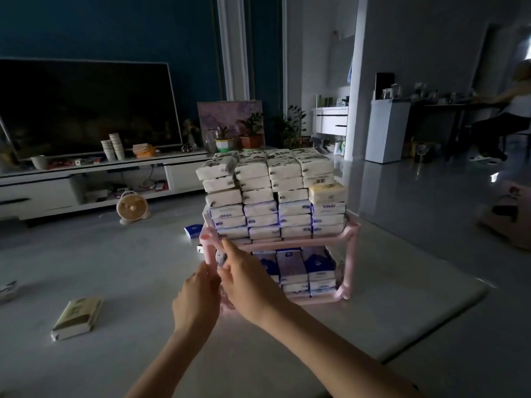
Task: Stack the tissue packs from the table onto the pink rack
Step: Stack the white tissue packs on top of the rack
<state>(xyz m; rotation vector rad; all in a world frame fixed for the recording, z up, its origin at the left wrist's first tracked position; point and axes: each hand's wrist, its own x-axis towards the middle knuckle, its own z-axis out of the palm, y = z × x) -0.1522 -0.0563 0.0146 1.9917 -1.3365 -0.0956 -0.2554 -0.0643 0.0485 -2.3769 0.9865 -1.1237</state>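
The pink rack stands on the white table with two tiers. Its top tier carries a tall stack of tissue packs, white ones above blue-printed ones. More blue packs fill the lower tier. At the rack's front left corner, my left hand and my right hand hold a thin tissue pack upright between them, against the lower tier's opening. One loose tissue pack lies on the table far to the left.
A blue pack lies behind the rack's left side, and another object sits at the table's left edge. Beyond are a TV stand, a small fan and potted plants. A person sits at the far right.
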